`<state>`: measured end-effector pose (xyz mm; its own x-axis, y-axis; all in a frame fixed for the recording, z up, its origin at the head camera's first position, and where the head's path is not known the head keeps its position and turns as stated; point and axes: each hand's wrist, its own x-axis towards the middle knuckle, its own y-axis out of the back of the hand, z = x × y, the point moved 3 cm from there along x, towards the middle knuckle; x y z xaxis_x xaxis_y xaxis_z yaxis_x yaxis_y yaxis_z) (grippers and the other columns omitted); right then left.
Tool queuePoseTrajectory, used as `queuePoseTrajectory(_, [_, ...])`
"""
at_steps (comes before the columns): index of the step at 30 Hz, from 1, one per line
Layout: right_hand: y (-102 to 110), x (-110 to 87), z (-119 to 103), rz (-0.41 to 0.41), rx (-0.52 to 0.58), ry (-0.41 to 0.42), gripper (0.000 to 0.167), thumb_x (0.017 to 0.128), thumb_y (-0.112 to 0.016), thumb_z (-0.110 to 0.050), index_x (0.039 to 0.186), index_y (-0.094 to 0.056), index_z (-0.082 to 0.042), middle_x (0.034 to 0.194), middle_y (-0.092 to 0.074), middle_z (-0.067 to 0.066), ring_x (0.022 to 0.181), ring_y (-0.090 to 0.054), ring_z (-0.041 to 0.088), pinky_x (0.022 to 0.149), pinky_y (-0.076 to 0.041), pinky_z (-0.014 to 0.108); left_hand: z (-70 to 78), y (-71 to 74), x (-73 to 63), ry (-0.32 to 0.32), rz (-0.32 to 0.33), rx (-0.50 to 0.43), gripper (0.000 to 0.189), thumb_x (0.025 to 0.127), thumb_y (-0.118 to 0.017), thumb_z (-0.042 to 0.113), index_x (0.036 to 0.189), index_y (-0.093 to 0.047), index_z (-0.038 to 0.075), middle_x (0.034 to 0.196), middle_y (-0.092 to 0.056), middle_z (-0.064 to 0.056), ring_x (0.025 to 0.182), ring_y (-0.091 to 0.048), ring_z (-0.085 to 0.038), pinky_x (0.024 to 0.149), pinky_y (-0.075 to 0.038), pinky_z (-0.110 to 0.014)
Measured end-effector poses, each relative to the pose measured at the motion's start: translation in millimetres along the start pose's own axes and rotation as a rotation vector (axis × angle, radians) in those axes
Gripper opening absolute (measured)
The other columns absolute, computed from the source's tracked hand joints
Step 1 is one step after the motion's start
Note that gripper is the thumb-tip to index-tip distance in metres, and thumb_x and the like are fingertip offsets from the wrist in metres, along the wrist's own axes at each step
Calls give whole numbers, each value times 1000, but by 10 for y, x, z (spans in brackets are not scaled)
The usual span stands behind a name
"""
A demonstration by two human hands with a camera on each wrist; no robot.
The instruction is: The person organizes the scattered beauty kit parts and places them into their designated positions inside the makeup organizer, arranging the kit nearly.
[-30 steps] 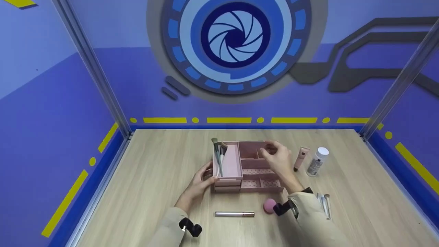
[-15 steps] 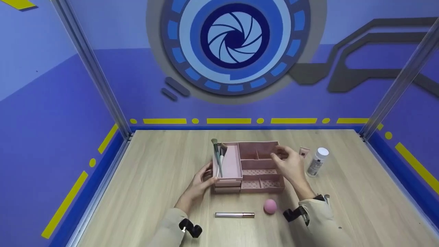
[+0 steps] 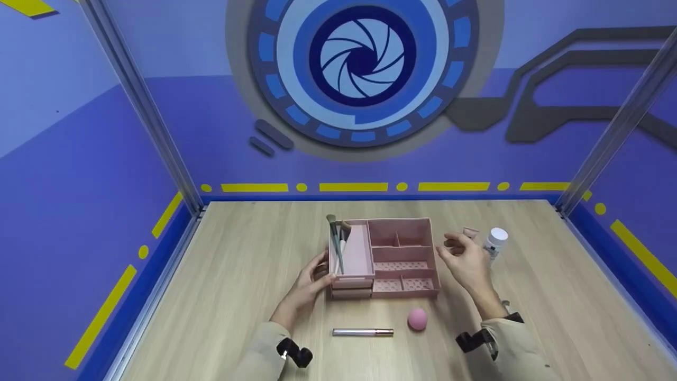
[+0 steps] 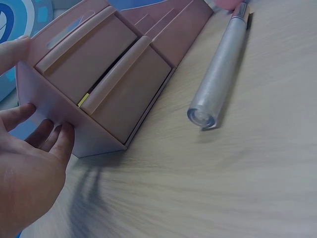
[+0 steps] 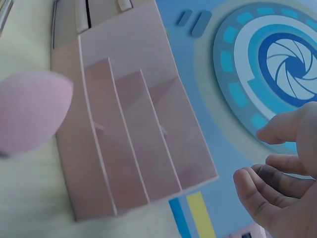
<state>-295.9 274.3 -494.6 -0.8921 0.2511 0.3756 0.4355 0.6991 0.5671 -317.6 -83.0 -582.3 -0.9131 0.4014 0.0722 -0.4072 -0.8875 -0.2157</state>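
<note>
On my head feed, the pink organizer [image 3: 400, 255] sits upright on the wooden table [image 3: 238, 254], a tray section over drawers on one side and divided compartments on the other. A green-handled brush [image 3: 336, 246] leans in the tray beside another brush [image 3: 344, 234], its bristles reaching past the rear rim. I see the left hand [image 3: 302, 288] at the organizer's near left corner, and the right hand [image 3: 468, 262] just beyond its right wall, clear of it. Behind that hand are a white-capped bottle [image 3: 497, 237] and a pale pink tube [image 3: 470, 232], both partly hidden. A silver tube [image 3: 363, 332] lies on the tabletop in front of the organizer, near a pink sponge [image 3: 418, 319]. From the left wrist, I get the grip more plainly: the fingertips press the organizer's side wall while the thumb lies at its upper front edge, holding the corner between them. The two drawers face me, pushed in, and the silver tube lies near, apart from the hand. My right wrist camera shows the fingers loosely curled with a moderate gap to the thumb, gripping nothing; the organizer's dividers stand beside it, and the sponge fills the far left.
</note>
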Motion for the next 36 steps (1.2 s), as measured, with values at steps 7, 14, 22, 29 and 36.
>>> queuePoseTrajectory(7, [142, -86, 243, 2, -50, -17, 30, 80, -76, -12, 107, -70, -1, 94, -73, 14, 84, -71, 29, 66, -51, 15, 20, 2, 3, -15, 2, 16, 77, 91, -63, 5, 152, -17, -6, 151, -27, -28, 134, -35, -31, 104, -43, -23])
queuePoseTrajectory(14, [296, -186, 485, -9, -123, -47, 32, 84, -74, -19, 111, -69, -3, 98, -73, 15, 88, -71, 31, 67, -50, 17, 25, -9, 10, -7, 10, -49, 77, 90, -63, 4, 152, -18, -5, 150, -28, -28, 132, -38, -29, 105, -42, -24])
queuePoseTrajectory(22, [507, -228, 659, -61, -171, -86, 36, 87, -72, -23, 117, -67, -4, 106, -71, 16, 93, -69, 33, 67, -50, 21, 18, -4, 7, -10, 16, -51, 78, 89, -65, 4, 152, -19, -5, 149, -29, -27, 130, -40, -26, 105, -42, -25])
queuePoseTrajectory(29, [691, -285, 814, -46, -227, -107, 36, 85, -71, -20, 115, -67, -1, 103, -71, 21, 92, -69, 37, 66, -51, 25, 24, 6, 12, -23, 0, 41, 77, 91, -64, 8, 152, -19, -5, 151, -27, -26, 135, -35, -33, 107, -41, -26])
queuePoseTrajectory(36, [792, -362, 1018, -89, -284, -171, 37, 83, -71, -18, 113, -66, 1, 99, -71, 20, 87, -68, 33, 70, -48, 33, -10, 11, 18, -22, -4, 28, 77, 90, -64, 7, 152, -19, -4, 151, -28, -27, 134, -36, -36, 106, -42, -27])
